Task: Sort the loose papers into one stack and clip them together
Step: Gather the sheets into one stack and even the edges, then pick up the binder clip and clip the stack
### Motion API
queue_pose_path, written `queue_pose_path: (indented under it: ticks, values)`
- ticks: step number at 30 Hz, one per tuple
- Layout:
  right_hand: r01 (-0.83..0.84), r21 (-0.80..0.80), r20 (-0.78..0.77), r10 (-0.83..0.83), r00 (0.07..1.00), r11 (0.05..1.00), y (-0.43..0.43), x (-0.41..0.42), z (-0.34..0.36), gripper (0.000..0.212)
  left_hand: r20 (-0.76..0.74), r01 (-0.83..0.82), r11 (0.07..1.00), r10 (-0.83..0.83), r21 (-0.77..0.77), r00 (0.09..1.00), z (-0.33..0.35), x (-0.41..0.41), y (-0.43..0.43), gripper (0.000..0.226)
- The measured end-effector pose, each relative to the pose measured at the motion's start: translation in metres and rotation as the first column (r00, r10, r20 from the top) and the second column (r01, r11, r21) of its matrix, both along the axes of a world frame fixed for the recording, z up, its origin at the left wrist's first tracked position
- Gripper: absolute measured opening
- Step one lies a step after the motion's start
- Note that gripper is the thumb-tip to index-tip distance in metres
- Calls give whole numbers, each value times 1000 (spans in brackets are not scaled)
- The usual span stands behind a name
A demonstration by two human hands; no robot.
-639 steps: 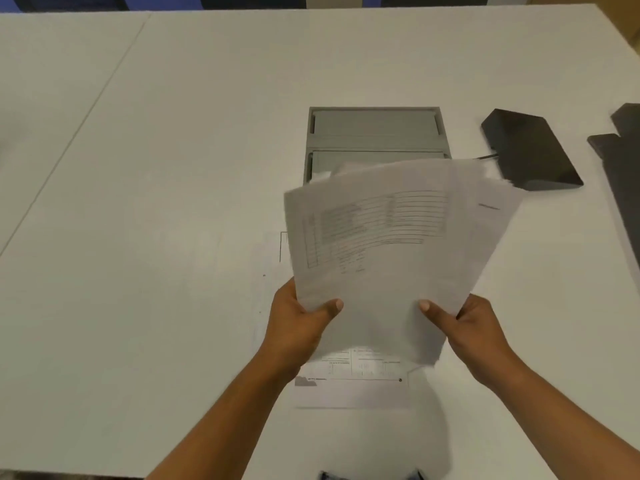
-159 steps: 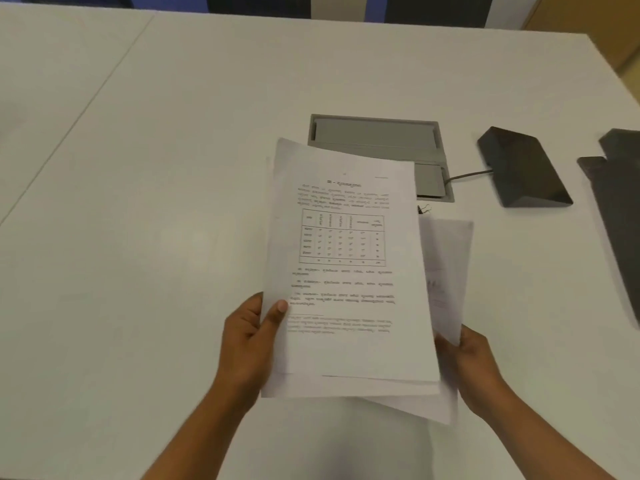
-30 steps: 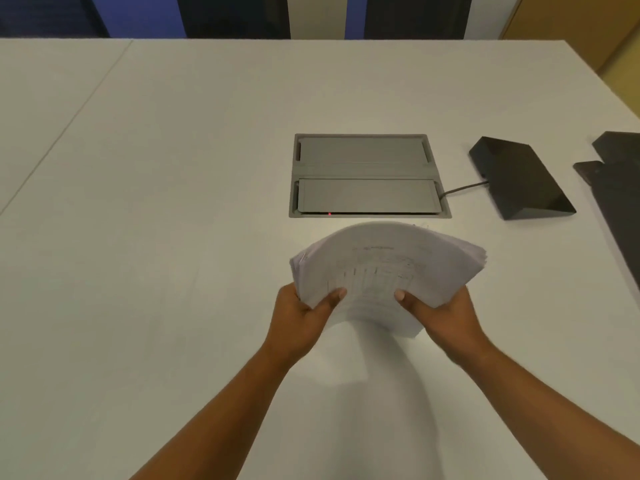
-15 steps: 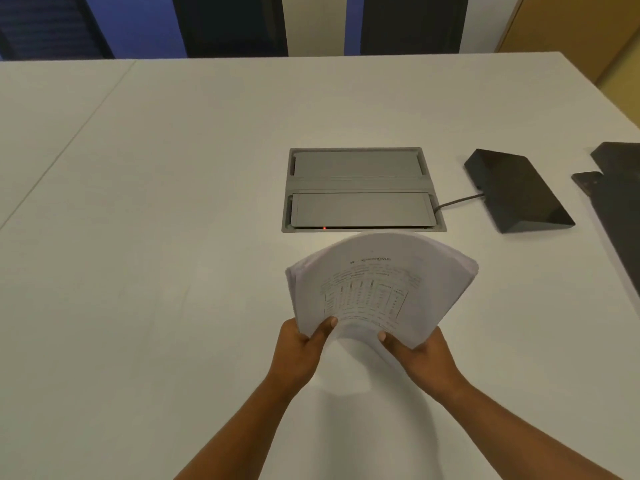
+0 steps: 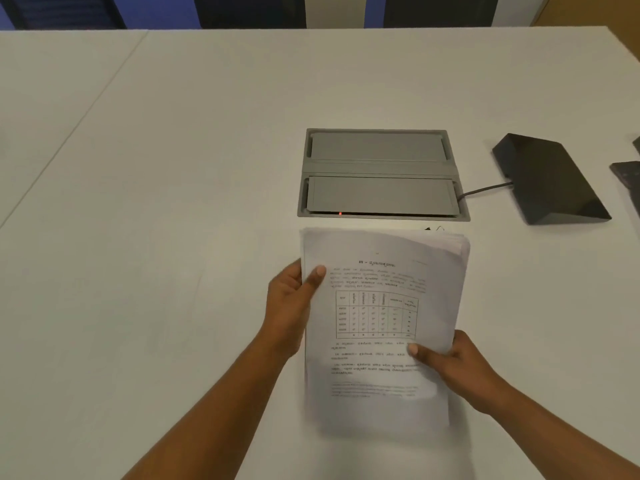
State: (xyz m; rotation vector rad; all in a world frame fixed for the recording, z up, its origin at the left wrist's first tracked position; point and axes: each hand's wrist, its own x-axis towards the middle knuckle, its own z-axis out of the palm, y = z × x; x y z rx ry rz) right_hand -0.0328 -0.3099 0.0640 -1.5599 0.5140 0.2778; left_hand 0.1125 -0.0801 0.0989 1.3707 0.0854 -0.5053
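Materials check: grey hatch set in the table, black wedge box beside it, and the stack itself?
Grey hatch: looks like matte metal or painted plastic, even satin sheen; can't tell which. Black wedge box: probably glossy hard plastic, its faces catch soft reflections. Stack: thin white printed paper, top corner curling, sheet edges fanned.

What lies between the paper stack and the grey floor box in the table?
In the head view, mostly bare table. Only a small dark item, too small to identify, shows at the stack's far right edge, before the box.
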Motion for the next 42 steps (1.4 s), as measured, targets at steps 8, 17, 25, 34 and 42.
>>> queue_pose_path:
  ticks: [8, 17, 25, 34, 42]
  values:
    - [-132, 49, -129, 137, 982, 990, -14, 11, -16, 46, -5, -75, 995, 76, 63, 997, -13, 17, -18, 26]
    - [-228, -260, -407, 108, 907, 938, -50, 51, -15, 32, -22, -131, 976, 137, 174, 990, -34, 37, -36, 24]
    - [230, -591, -93, -349, 933, 773, -114, 159, 0, 20, -29, -152, 973, 160, 172, 987, -44, 51, -43, 19]
    - [31, -688, -266, -292, 919, 725, -124, 206, -7, 21, -60, -182, 972, 193, 149, 979, -62, 55, -40, 16]
    - [24, -420, -207, -121, 971, 907, -108, 205, 26, 14, -132, -224, 968, 238, 112, 962, -78, 53, -35, 23]
